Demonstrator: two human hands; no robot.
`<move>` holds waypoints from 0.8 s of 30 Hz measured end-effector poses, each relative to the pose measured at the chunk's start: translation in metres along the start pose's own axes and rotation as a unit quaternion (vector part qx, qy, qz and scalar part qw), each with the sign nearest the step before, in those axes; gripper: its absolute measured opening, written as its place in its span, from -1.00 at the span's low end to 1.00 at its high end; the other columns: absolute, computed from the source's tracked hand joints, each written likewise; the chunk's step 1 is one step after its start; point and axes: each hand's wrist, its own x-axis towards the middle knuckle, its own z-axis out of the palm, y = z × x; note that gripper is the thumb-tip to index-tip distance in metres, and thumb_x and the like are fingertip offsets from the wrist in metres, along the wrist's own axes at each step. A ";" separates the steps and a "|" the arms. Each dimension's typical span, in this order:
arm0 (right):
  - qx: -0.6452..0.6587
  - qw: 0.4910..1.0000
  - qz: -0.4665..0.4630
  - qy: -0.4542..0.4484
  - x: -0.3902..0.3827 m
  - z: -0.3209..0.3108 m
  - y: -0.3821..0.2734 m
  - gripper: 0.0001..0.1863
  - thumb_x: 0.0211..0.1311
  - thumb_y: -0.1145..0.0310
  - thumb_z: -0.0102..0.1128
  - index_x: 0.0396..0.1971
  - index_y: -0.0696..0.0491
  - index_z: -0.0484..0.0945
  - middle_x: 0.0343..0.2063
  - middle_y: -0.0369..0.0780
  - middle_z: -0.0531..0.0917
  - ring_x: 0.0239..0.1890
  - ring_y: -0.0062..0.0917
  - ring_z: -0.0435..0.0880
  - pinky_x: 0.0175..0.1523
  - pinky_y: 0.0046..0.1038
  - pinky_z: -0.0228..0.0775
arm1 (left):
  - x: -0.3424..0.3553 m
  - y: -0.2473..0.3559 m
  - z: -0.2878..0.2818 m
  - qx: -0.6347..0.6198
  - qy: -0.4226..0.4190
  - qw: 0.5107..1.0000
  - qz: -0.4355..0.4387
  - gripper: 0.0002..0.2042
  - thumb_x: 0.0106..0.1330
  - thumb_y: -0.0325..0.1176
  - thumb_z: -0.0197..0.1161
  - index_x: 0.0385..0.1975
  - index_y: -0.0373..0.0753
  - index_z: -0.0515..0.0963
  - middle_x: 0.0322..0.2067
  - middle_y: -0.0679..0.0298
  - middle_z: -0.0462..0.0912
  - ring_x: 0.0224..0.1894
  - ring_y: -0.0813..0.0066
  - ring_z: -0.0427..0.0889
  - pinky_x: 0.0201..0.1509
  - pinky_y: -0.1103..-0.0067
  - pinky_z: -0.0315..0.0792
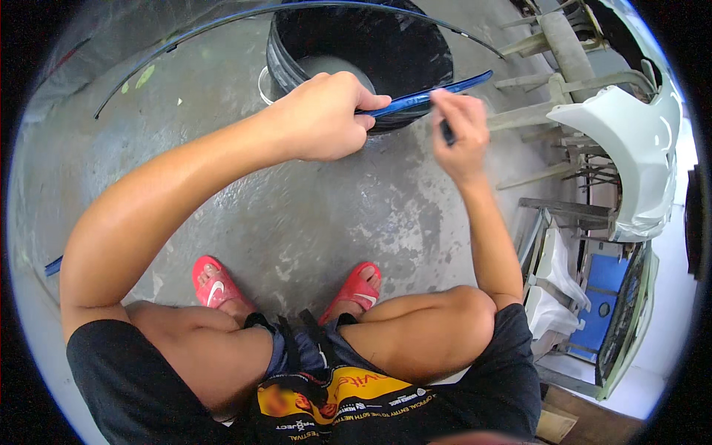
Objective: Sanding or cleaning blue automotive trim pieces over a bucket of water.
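My left hand (330, 119) grips a long, narrow, glossy blue strip (415, 98) above the mouth of a black bucket (285, 63). My right hand (460, 133), slightly blurred, is at the strip's right part with its fingertips at or close to it, and holds a small black object (447, 130) in curled fingers. A thin dark curved strip (193, 33) arches behind the bucket, and water shows inside the bucket.
I squat on a wet grey concrete floor (259, 200). At right are metal stands (564, 52), a white curved car body panel (623, 126), more white panels (556, 319) and a blue panel (604, 271). Another blue strip (53, 265) lies at far left, near plastic sheeting (81, 52).
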 end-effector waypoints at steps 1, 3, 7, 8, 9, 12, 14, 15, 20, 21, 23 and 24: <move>0.021 0.999 -0.032 -0.020 0.001 0.000 -0.002 -0.58 0.23 0.67 0.41 0.08 0.05 0.83 -0.03 -0.12 0.83 0.00 -0.21 0.77 0.19 -0.24 0.60 | 0.001 0.001 0.000 -0.006 -0.005 1.000 -0.006 -0.58 0.49 -0.42 0.29 0.33 -0.18 0.70 -0.35 -0.20 0.75 -0.36 0.18 0.75 -0.11 0.31 0.60; 0.017 0.992 -0.109 -0.060 0.005 0.000 -0.003 -0.56 0.12 0.64 0.44 0.05 0.07 0.82 -0.03 -0.18 0.83 -0.03 -0.21 0.76 0.16 -0.22 0.58 | 0.001 0.001 -0.001 -0.016 -0.013 1.000 -0.021 -0.58 0.43 -0.44 0.28 0.28 -0.22 0.73 -0.15 -0.27 0.81 -0.09 -0.11 0.86 0.11 0.26 0.67; 0.009 0.999 0.019 0.041 0.009 0.000 -0.005 -0.60 0.15 0.64 0.43 0.02 0.09 0.81 -0.04 -0.17 0.83 -0.03 -0.23 0.77 0.14 -0.21 0.57 | 0.002 -0.003 0.001 -0.004 0.001 1.000 0.008 -0.57 0.51 -0.41 0.31 0.36 -0.20 0.67 -0.44 -0.11 0.74 -0.47 0.42 0.65 -0.21 0.37 0.57; 0.003 1.000 -0.014 0.005 0.011 0.000 -0.005 -0.61 0.18 0.65 0.43 0.03 0.10 0.82 -0.04 -0.17 0.83 -0.02 -0.23 0.77 0.14 -0.21 0.58 | 0.001 -0.005 0.003 -0.005 0.006 1.000 0.011 -0.57 0.52 -0.41 0.31 0.36 -0.20 0.67 -0.45 -0.10 0.73 -0.47 0.44 0.63 -0.21 0.38 0.56; 0.003 1.000 -0.025 -0.009 0.009 0.001 -0.009 -0.62 0.20 0.66 0.43 0.03 0.10 0.82 -0.05 -0.16 0.83 -0.02 -0.22 0.77 0.15 -0.22 0.59 | 0.001 -0.006 0.004 -0.006 0.012 1.000 0.020 -0.57 0.52 -0.41 0.31 0.36 -0.21 0.66 -0.46 -0.09 0.73 -0.47 0.45 0.62 -0.22 0.38 0.56; 0.049 0.992 -0.092 -0.071 0.008 0.004 -0.016 -0.63 0.21 0.65 0.45 0.03 0.09 0.83 -0.05 -0.15 0.83 -0.04 -0.23 0.78 0.15 -0.23 0.60 | 0.002 -0.008 0.007 -0.009 0.022 1.000 0.015 -0.58 0.52 -0.40 0.31 0.36 -0.21 0.67 -0.47 -0.10 0.70 -0.48 0.47 0.58 -0.22 0.39 0.54; 0.048 0.989 -0.110 -0.087 0.008 0.005 -0.017 -0.57 0.05 0.57 0.51 0.01 0.07 0.81 -0.05 -0.19 0.82 -0.02 -0.24 0.77 0.17 -0.20 0.58 | 0.003 -0.007 0.008 -0.018 0.019 0.999 0.023 -0.58 0.53 -0.40 0.31 0.36 -0.21 0.67 -0.45 -0.12 0.71 -0.46 0.48 0.60 -0.21 0.39 0.55; 0.050 0.995 -0.078 -0.042 0.008 0.005 -0.016 -0.57 0.06 0.57 0.51 0.00 0.07 0.81 -0.06 -0.20 0.82 -0.02 -0.24 0.78 0.16 -0.20 0.58 | 0.002 -0.006 0.007 -0.018 0.014 1.000 0.016 -0.58 0.53 -0.40 0.31 0.36 -0.22 0.67 -0.44 -0.13 0.72 -0.46 0.49 0.60 -0.20 0.39 0.56; 0.016 0.999 -0.040 0.001 0.009 0.005 -0.014 -0.60 0.07 0.57 0.51 -0.02 0.08 0.81 -0.08 -0.20 0.83 -0.05 -0.25 0.78 0.15 -0.20 0.58 | -0.001 -0.006 0.004 0.000 0.018 1.000 0.018 -0.59 0.53 -0.42 0.30 0.35 -0.22 0.67 -0.38 -0.09 0.78 -0.40 0.52 0.63 -0.15 0.40 0.58; 0.022 0.996 -0.076 -0.043 0.009 0.005 -0.015 -0.60 0.06 0.56 0.51 -0.02 0.08 0.81 -0.08 -0.20 0.83 -0.05 -0.25 0.78 0.14 -0.21 0.59 | 0.000 -0.007 0.005 0.002 0.025 0.999 0.035 -0.59 0.53 -0.42 0.30 0.35 -0.23 0.67 -0.37 -0.09 0.78 -0.39 0.52 0.64 -0.15 0.40 0.58; 0.036 0.994 -0.094 -0.053 0.010 0.005 -0.017 -0.60 0.06 0.56 0.51 -0.02 0.08 0.81 -0.08 -0.19 0.83 -0.05 -0.25 0.78 0.13 -0.22 0.59 | 0.002 -0.010 0.007 -0.014 0.028 0.999 0.043 -0.59 0.53 -0.42 0.30 0.35 -0.23 0.67 -0.34 -0.12 0.80 -0.37 0.51 0.67 -0.13 0.40 0.59; 0.027 0.988 -0.121 -0.092 0.010 0.005 -0.019 -0.60 0.06 0.56 0.51 -0.02 0.08 0.81 -0.09 -0.19 0.83 -0.05 -0.25 0.78 0.13 -0.22 0.59 | 0.003 -0.011 0.008 -0.008 0.024 0.999 0.031 -0.59 0.53 -0.42 0.30 0.35 -0.23 0.67 -0.33 -0.14 0.80 -0.36 0.50 0.68 -0.12 0.40 0.60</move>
